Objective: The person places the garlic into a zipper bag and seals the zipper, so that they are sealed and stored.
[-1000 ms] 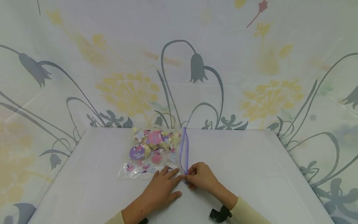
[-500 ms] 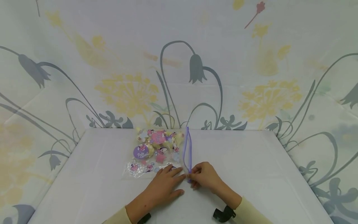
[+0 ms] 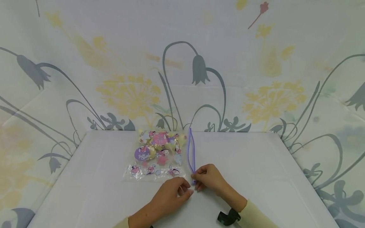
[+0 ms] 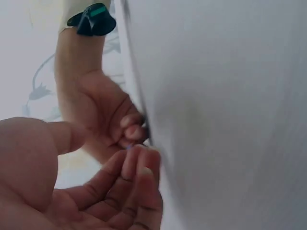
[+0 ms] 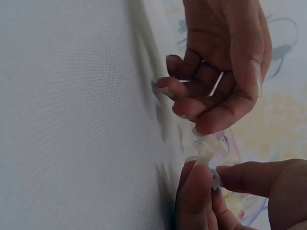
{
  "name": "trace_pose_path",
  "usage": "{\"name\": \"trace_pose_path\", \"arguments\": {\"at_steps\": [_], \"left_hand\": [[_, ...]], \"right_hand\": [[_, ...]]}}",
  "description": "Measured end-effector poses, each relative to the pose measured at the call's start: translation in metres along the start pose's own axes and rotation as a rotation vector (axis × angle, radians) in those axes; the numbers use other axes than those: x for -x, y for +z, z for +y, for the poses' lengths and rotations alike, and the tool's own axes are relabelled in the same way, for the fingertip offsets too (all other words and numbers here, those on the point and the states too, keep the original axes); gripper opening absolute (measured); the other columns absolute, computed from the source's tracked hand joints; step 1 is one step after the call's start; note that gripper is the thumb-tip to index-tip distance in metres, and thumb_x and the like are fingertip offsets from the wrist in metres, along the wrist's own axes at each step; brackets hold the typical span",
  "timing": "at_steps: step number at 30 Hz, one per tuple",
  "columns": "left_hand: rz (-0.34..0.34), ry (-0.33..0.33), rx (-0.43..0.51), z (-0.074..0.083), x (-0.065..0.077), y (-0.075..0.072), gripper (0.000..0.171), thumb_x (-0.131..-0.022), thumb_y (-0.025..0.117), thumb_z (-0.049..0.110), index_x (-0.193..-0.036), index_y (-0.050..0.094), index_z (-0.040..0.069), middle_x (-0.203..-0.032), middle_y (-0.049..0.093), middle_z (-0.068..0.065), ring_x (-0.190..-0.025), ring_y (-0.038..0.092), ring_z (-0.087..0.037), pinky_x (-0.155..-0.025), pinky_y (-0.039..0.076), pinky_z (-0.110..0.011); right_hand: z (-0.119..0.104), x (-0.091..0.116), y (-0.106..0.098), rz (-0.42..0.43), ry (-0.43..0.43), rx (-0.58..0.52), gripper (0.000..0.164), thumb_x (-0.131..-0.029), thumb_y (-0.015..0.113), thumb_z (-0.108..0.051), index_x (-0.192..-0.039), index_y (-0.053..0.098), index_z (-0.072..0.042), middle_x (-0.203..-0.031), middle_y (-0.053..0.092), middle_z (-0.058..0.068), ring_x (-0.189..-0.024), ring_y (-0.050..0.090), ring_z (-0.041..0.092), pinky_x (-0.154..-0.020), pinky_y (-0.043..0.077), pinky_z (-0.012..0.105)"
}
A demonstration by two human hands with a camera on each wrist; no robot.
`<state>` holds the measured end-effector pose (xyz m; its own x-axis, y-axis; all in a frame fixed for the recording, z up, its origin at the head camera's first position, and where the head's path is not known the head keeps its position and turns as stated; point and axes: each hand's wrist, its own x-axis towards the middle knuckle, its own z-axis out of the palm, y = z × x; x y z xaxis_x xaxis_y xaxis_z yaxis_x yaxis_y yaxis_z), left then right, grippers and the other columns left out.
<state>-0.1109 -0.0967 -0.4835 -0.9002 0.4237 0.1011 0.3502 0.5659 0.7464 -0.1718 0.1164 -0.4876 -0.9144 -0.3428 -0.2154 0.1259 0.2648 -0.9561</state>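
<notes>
A clear zip bag (image 3: 154, 171) printed with pink and purple cartoon figures lies flat near the table's far edge. Pale yellow items show through it, around a round purple label (image 3: 141, 153). Its purple zip strip (image 3: 194, 152) runs down the right side and gapes in the middle. At the strip's near end, my right hand (image 3: 209, 179) pinches the bag's corner; a small pale piece (image 5: 217, 177) shows between thumb and finger in the right wrist view. Just left of it, my left hand (image 3: 172, 194) has bent fingers and its thumb apart, holding nothing.
The white table (image 3: 256, 164) extends to both sides of the bag. A flower-printed cloth (image 3: 182, 95) rises behind it and along the sides. A black device (image 3: 229, 217) sits at the right wrist.
My left hand has lifted its spread fingers off the bag's lower edge and drawn back toward me, fingers now bent. The right hand keeps its pinch. The bag shifted slightly right, then a little back.
</notes>
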Motion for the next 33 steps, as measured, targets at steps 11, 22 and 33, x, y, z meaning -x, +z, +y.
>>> {"name": "trace_pose_path", "arguments": {"at_steps": [11, 22, 33], "left_hand": [[-0.146, -0.278, 0.536, 0.0, -0.003, 0.007, 0.059, -0.104, 0.067, 0.026, -0.144, 0.051, -0.014, -0.108, 0.078, -0.009, -0.087, 0.078, -0.021, -0.081, 0.062, -0.033], [0.024, -0.464, 1.107, 0.005, 0.003, 0.024, 0.067, -0.108, 0.06, 0.015, -0.151, 0.017, -0.012, -0.149, 0.052, -0.028, -0.12, 0.07, -0.033, -0.099, 0.059, -0.04], [0.122, -0.399, 1.063, -0.003, -0.021, 0.033, 0.035, -0.107, 0.06, 0.009, -0.127, 0.047, -0.018, -0.109, 0.074, -0.027, -0.093, 0.077, -0.02, -0.088, 0.063, -0.032]], "right_hand": [[0.008, -0.008, -0.001, 0.008, 0.025, -0.066, 0.019, -0.096, 0.075, -0.008, -0.092, 0.072, 0.01, -0.069, 0.072, 0.008, -0.056, 0.068, 0.014, -0.056, 0.06, 0.027], [0.009, -0.01, 0.001, 0.001, 0.055, -0.123, 0.021, -0.096, 0.074, -0.009, -0.095, 0.071, 0.012, -0.07, 0.072, 0.008, -0.059, 0.069, 0.013, -0.057, 0.061, 0.026], [0.009, -0.007, 0.001, 0.0, 0.036, -0.126, 0.023, -0.098, 0.072, -0.01, -0.099, 0.071, 0.012, -0.072, 0.071, 0.005, -0.059, 0.067, 0.013, -0.054, 0.059, 0.026]]}}
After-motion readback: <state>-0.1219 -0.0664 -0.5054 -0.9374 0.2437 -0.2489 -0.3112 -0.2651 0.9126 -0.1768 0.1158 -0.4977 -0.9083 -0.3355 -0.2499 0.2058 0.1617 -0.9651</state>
